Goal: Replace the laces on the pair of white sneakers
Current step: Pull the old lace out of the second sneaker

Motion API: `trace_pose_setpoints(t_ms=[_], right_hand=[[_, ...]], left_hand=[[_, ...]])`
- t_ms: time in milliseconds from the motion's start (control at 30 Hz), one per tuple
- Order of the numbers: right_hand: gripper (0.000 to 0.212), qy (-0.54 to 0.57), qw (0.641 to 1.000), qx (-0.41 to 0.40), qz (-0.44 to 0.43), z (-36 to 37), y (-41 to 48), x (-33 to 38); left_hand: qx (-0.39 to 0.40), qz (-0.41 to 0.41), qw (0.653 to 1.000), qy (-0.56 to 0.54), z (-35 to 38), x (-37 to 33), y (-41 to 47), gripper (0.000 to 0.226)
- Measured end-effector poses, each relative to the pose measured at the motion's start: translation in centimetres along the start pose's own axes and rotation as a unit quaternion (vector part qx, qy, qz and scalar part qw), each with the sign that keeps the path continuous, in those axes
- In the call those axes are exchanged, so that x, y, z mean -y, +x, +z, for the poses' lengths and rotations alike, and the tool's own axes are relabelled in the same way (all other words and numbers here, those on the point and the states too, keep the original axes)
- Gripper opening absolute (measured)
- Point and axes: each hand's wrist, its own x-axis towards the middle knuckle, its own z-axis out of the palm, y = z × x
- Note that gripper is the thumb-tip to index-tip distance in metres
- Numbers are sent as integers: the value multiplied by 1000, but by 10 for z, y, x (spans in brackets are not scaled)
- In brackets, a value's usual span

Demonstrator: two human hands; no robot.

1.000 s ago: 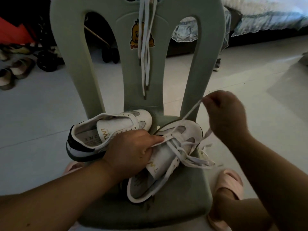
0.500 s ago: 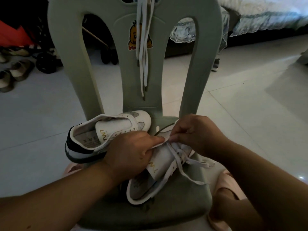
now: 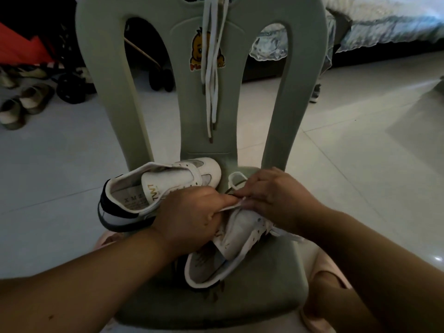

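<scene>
Two sneakers on a chair (image 3: 264, 296) seat. Our left hand (image 3: 189, 219) grips the near sneaker (image 3: 240, 239) to steady it, while our right hand (image 3: 276, 195) pinches its lace (image 3: 231, 207) at the eyelets. The second sneaker (image 3: 168, 186), apparently laceless, lies far left. Spare laces (image 3: 211, 68) hang over the chair back, kept within reach.

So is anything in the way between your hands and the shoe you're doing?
Nothing visible is. The left hand grips the near sneaker, and the right hand pinches its lace. The other sneaker lies off to the side.
</scene>
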Motion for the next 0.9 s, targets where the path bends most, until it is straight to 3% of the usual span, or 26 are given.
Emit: trace_pose_setpoints(t_ms=[133, 200, 267, 333, 367, 467, 600, 767, 900], right_hand=[[14, 12, 999, -30, 8, -4, 2, -1], [8, 38, 995, -67, 56, -6, 2, 0], [8, 88, 971, -162, 152, -13, 3, -5], [8, 135, 924, -269, 235, -25, 3, -14], [10, 139, 911, -290, 257, -30, 2, -19], [8, 132, 933, -218, 255, -29, -2, -20], [14, 81, 977, -66, 185, -19, -8, -6], [11, 55, 969, 140, 195, -14, -18, -3], [10, -20, 969, 119, 214, -14, -19, -5]], left_hand=[[6, -14, 1000, -9, 0, 2, 0, 36], [7, -15, 1000, -6, 0, 3, 0, 36], [6, -18, 1000, 7, 0, 4, -1, 36], [-6, -30, 999, 13, -1, 4, -2, 38], [-11, -36, 999, 17, -1, 5, -2, 37], [16, -79, 997, 18, 0, 5, 3, 34], [60, -149, 987, 8, -2, 10, 15, 30], [31, -143, 989, 10, -8, -9, 22, 23], [112, -127, 984, 58, -4, -30, 24, 40]])
